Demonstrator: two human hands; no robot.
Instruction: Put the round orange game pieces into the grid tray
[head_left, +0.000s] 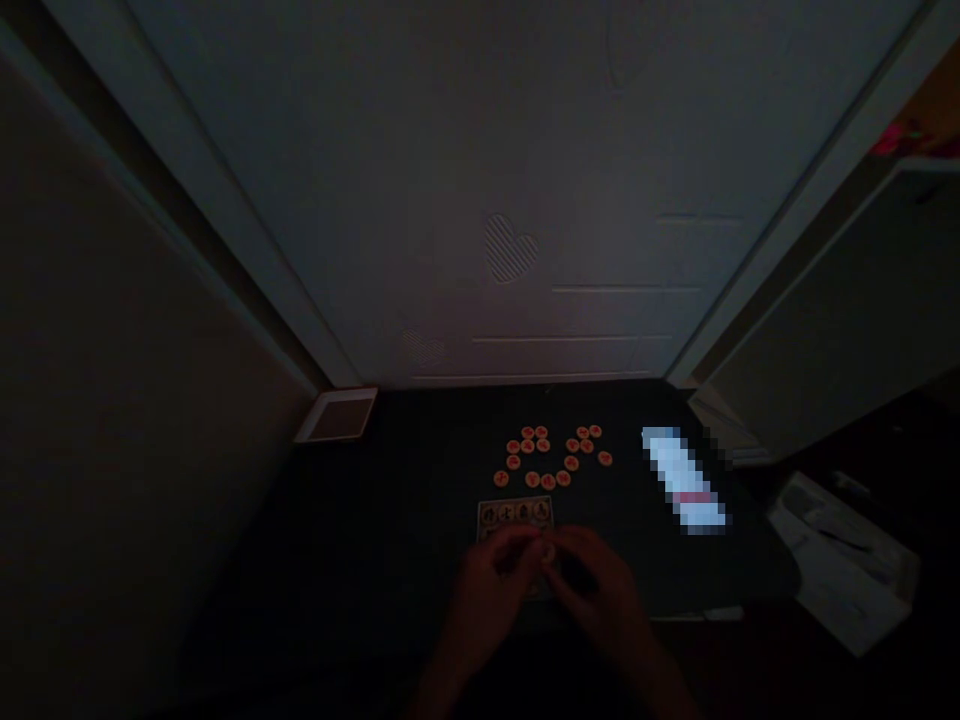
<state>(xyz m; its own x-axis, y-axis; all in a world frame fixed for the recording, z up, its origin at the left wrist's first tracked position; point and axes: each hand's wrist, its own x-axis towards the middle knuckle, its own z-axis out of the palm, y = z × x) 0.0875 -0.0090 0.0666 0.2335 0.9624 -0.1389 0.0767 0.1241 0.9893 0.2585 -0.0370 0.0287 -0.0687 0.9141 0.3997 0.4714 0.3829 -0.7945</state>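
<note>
My left hand (495, 572) and my right hand (596, 578) meet fingertip to fingertip over a small open box (480, 512). A pale round xiangqi piece (549, 553) shows between the thumb and fingers of my right hand. The fingers of my left hand are pinched together right beside it; whether they grip the same piece is too dark to tell. In the box, dark-marked xiangqi pieces (523, 513) lie in rows, the nearer ones hidden by my hands. Beyond the box, several red-marked xiangqi pieces (527, 446) are scattered flat on the dark table (360, 530).
A shallow tray or box lid (373, 412) lies at the table's far left corner. To the right rests a bright blurred-out object (682, 480). A white box (847, 560) stands beyond the table's right edge. A pale panel with hearts (511, 248) rises behind the table.
</note>
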